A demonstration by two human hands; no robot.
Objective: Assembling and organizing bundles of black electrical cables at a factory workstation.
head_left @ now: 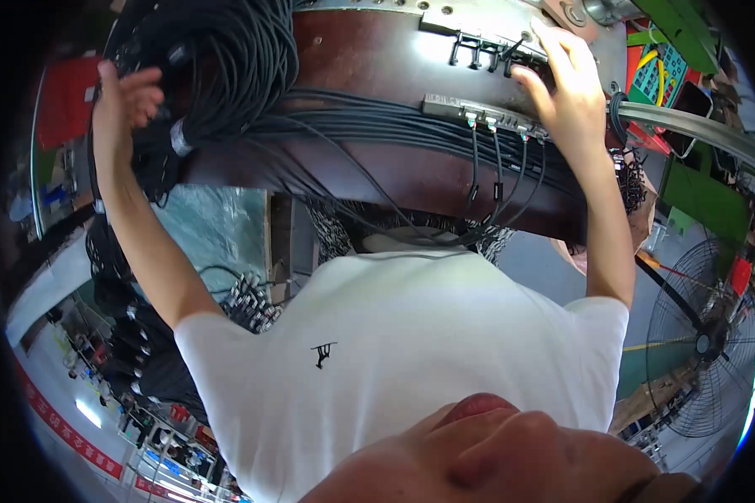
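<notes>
My left hand (124, 107) is raised at the left with its fingers apart, beside a thick bundle of black cables (247, 63). Nothing shows in it. At the far right of the brown work surface (356, 54), my right hand (572, 88) reaches over a dark bar with several small black pieces (478, 52) standing out from it. Its thumb and fingers are spread, and the fingertips are close to the metal plate (486, 18) behind the bar. Nearer to me lies a slim metal block (453, 106); several black cables with light-coloured plugs run out of it toward me.
Long black cables (352, 121) stretch across the table's near part. A curved metal rail (705, 126) and a green button panel (658, 82) stand right of my right hand. A large fan (703, 344) is at the lower right. A red box (67, 101) sits at far left.
</notes>
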